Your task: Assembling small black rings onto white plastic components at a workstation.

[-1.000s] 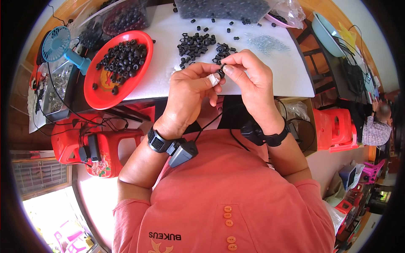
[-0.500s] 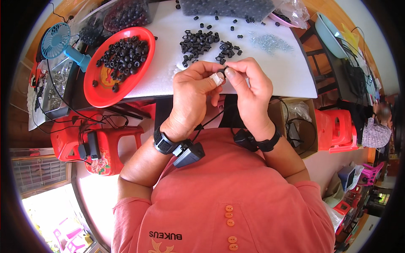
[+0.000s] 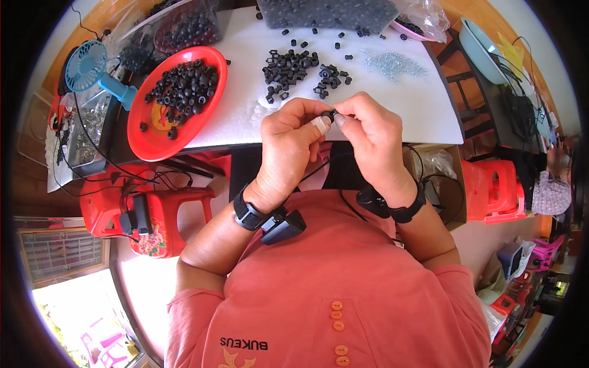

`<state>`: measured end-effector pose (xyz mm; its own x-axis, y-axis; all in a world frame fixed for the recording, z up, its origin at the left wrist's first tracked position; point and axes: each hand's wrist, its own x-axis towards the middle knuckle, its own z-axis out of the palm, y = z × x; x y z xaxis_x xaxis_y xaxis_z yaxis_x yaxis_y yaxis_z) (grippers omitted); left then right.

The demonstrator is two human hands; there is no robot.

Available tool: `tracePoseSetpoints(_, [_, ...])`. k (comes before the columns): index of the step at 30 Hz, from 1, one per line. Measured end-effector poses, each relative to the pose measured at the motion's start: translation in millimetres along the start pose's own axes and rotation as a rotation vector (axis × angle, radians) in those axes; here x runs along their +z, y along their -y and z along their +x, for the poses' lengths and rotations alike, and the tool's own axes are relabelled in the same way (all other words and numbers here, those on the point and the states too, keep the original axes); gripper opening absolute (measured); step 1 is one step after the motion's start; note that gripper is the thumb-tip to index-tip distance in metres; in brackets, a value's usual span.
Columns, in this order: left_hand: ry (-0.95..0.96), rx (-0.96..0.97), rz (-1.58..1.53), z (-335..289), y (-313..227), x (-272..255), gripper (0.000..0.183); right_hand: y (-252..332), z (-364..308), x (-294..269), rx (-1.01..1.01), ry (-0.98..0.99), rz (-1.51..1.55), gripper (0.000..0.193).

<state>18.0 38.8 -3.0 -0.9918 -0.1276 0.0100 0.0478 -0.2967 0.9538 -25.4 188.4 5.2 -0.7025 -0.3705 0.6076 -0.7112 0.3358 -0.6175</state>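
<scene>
Above the near edge of the white-topped table (image 3: 239,126), both my hands meet at a small, round black plastic part (image 3: 329,115). My left hand (image 3: 287,141), with white tape round the thumb, pinches it between thumb and forefinger. From the other side, the thumb and forefinger of my right hand (image 3: 377,138) close on its edge; any smaller piece between those fingertips is hidden. Just beyond the hands lie a heap of small black plastic parts (image 3: 288,70) and a smaller cluster (image 3: 330,80). Clear tiny pieces (image 3: 392,64) are spread to their right.
A red plate (image 3: 140,142) of rounded black parts stands at the left, beside a blue handheld fan (image 3: 86,66). Bags of black parts (image 3: 325,15) lie along the back. Red stools (image 3: 165,211) and a cardboard box (image 3: 451,184) stand below the table; cables hang nearby.
Both hands have shifted slightly nearer to me and to the right, still pinching the black part together. The heaps on the table look much the same.
</scene>
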Motion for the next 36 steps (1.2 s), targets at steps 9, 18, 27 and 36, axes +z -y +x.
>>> tracePoseSetpoints(9, [0.019, -0.022, 0.0, 1, -3, -2, 0.014, -7, -4, 5, -0.054, -0.067, 0.199, 0.01])
tracePoseSetpoints(18, [0.035, -0.016, 0.002, 1, -3, -4, 0.014, -3, -8, 9, 0.235, -0.055, 0.532, 0.004])
tracePoseSetpoints(27, [0.021, -0.001, -0.044, 1, 2, -6, 0.009, -1, -6, 11, 0.249, -0.057, 0.594, 0.007])
tracePoseSetpoints(36, [0.011, 0.004, -0.089, 0, 0, -3, 0.009, 0, -5, 9, 0.166, -0.017, 0.292, 0.008])
